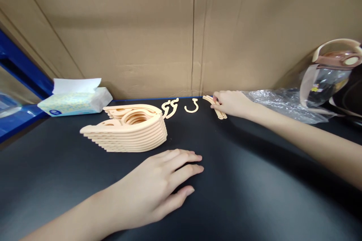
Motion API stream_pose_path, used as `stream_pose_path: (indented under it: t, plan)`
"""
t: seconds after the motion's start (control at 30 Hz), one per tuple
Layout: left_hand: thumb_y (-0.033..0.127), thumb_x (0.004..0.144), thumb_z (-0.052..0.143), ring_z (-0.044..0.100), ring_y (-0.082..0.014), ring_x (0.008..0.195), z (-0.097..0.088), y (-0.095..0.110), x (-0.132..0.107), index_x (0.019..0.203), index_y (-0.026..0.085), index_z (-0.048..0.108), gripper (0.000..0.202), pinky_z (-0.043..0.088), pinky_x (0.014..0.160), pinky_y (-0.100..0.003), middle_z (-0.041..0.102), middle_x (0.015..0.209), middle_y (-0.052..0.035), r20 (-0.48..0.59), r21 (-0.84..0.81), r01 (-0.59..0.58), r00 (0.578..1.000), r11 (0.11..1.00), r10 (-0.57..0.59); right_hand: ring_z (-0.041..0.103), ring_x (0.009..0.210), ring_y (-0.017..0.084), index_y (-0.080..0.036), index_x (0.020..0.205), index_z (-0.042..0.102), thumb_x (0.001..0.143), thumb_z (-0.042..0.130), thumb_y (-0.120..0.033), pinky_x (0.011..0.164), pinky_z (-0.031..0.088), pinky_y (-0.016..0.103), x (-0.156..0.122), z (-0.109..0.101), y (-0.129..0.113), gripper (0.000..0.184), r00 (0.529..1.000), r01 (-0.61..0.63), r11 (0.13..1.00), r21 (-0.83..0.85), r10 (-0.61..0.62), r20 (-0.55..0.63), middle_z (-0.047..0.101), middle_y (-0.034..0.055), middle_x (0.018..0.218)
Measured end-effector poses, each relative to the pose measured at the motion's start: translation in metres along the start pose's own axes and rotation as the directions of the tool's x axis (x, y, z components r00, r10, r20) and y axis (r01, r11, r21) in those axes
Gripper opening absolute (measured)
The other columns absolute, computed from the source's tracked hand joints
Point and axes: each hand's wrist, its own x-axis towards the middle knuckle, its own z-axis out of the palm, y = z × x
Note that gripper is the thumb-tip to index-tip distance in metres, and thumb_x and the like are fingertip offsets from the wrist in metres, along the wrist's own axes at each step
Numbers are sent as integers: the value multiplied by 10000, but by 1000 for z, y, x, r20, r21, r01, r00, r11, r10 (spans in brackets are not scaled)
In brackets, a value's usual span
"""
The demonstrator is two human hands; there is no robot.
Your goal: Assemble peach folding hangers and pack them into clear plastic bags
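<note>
Cream slim plastic strips (221, 115) lie under our right fingers (217, 96), seemingly for pickup, needing a pinch we cannot confirm, our left fingers (188, 170) spread.

Stacked pieces (135, 137) look smooth plastic, the film (273, 101) (crinkled) glossy, the backdrop (135, 41) cardboard

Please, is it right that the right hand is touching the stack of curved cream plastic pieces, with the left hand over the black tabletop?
Not quite: the head view shows the bare right hand touching slim cream plastic strips, not the stack of curved cream plastic pieces. The bare left hand is indeed over the smooth black tabletop.
</note>
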Motion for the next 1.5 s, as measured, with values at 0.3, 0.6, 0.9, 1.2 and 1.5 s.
stream_pose_path:
  t: [0.3,0.6,0.9,1.2,1.5]
  plan:
    - [234,1047,531,668,-243,1278,-1,-1,-1,1348,207,623,315,558,1087,-375,689,1395,-105,-3,-18,16,1000,1000,-16,632,1187,302,-115,1334,649,1015,503,-125,1003,478,421,3,5,-15,351,868,448,892,-60,-450,-212,696,163,1331]
    - [220,1046,522,575,-274,1388,4,-2,-3,1327,193,631,303,526,1132,-422,681,1387,-114,-38,5,42,998,999,-42,698,1145,290,-107,1194,756,984,484,-9,993,532,459,-16,10,-23,357,753,605,793,-72,-599,-271,742,155,1329]
    - [194,1056,483,558,-231,1369,8,-3,-5,1366,195,578,324,478,1167,-372,636,1426,-108,-138,-12,31,990,999,-33,717,1074,286,-85,1217,736,1062,502,-154,902,583,435,-97,9,-30,289,618,733,678,-44,-692,-373,790,129,1221]
    - [253,1080,479,516,-214,1445,10,-4,-5,1497,170,485,426,446,1211,-365,622,1492,-98,-143,41,26,990,999,-19,732,915,202,-101,1033,763,1054,544,-176,785,567,340,-137,10,-48,232,462,844,536,15,-713,-527,809,79,1057]
    - [386,1053,570,566,-220,1401,7,-5,-7,1482,173,507,484,449,1197,-339,634,1490,-93,-63,-3,-21,998,1000,20,698,814,188,-141,998,744,1088,477,-320,743,508,345,-127,9,-41,333,523,733,677,68,-497,-692,802,55,899]
